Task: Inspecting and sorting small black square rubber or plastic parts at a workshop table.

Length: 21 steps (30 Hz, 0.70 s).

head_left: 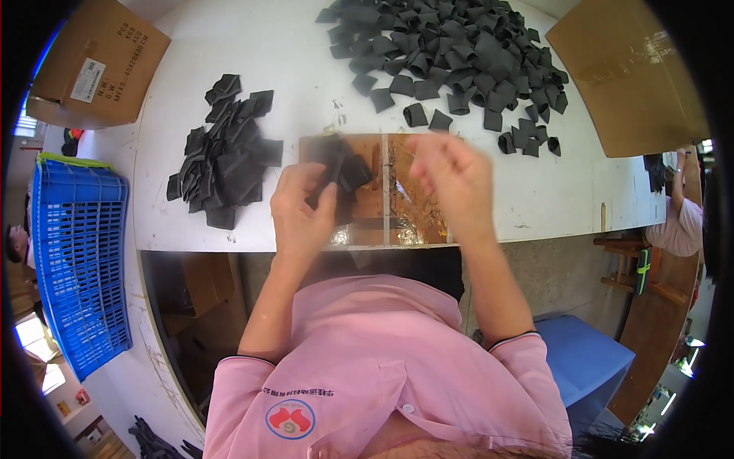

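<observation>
Over a brown taped cardboard mat [367, 201] at the table's front edge, my left hand [302, 210] curls its thumb and fingers on a bunch of black fabric pieces [352, 172]. Motion blurs these pieces partly. My right hand [459, 176] is raised over the mat's right side, its fingers bent inward and smeared; whether anything is in them does not show. To the left lies a heap of flat black fabric pieces [225, 157]. Farther off, at the back right, spreads a larger pile of short black fabric tubes [459, 53].
Cardboard boxes stand at the back left [103, 65] and back right [631, 76] of the white table [283, 69]. A blue plastic crate [82, 260] is at the far left. A blue stool [581, 363] stands below right. Other people sit at both sides.
</observation>
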Motion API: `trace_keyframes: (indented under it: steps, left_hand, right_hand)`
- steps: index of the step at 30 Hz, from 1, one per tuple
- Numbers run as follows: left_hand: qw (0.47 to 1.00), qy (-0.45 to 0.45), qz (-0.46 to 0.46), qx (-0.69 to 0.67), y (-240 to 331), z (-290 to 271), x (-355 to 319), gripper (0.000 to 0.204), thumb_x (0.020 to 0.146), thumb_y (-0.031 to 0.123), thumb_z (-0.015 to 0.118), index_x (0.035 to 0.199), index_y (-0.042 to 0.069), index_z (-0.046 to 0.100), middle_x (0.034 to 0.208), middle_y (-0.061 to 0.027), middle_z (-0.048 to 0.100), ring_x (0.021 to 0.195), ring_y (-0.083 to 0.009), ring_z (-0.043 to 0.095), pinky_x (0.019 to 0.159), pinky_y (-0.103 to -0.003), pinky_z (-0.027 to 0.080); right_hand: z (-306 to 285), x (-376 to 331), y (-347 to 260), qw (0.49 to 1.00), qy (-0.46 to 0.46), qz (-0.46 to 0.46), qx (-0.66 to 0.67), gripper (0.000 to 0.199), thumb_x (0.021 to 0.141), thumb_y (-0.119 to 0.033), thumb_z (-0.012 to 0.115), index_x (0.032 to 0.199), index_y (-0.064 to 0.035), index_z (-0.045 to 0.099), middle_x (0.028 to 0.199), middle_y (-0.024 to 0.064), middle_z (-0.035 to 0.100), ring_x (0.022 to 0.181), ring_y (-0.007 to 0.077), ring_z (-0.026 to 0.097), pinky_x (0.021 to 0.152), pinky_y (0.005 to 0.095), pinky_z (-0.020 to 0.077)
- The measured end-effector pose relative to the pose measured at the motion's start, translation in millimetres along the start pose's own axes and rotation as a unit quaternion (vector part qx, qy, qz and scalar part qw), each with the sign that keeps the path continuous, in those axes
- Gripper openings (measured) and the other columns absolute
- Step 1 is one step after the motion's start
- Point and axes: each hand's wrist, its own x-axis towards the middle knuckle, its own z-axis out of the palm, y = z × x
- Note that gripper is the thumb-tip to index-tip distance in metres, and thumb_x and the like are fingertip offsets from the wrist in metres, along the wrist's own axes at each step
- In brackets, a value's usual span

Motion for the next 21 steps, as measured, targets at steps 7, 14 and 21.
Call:
trace_keyframes:
  steps: [7, 14, 21]
  left_hand:
    - [0.97, -0.002, -0.008, 0.242, -6, 16, -38, 0.037, 0.065, 0.014, 0.068, 0.092, 0.0, 0.047, 0.085, -0.0156, 0.048, 0.075, -0.0323, 0.049, 0.064, -0.038, 0.043]
    - [0.995, 0.059, 0.018, 0.079, -23, 15, -45, 0.014, 0.066, -0.008, 0.056, 0.076, 0.002, 0.055, 0.078, -0.0127, 0.049, 0.065, -0.0234, 0.051, 0.053, -0.029, 0.041]
    - [0.982, 0.04, 0.186, 0.001, 0, 11, -51, 0.026, 0.058, -0.013, 0.055, 0.08, 0.001, 0.054, 0.086, -0.0146, 0.052, 0.077, -0.0248, 0.054, 0.062, -0.027, 0.044]
  right_hand:
    - [18, -47, 47, 0.993, -0.062, 0.102, -0.019, 0.019, 0.084, -0.015, 0.05, 0.079, 0.0015, 0.059, 0.059, 0.0016, 0.055, 0.053, 0.0054, 0.047, 0.048, 0.0212, 0.0366]
    - [32, -51, 62, 0.981, -0.143, 0.087, -0.1, 0.025, 0.083, -0.019, 0.051, 0.074, 0.0036, 0.057, 0.057, 0.0057, 0.055, 0.053, 0.0112, 0.051, 0.049, 0.0248, 0.0407]
    - [38, -47, 59, 0.869, -0.149, 0.352, 0.315, 0.023, 0.082, -0.029, 0.057, 0.084, -0.0059, 0.058, 0.071, -0.002, 0.054, 0.059, 0.0055, 0.05, 0.049, 0.0171, 0.0415]
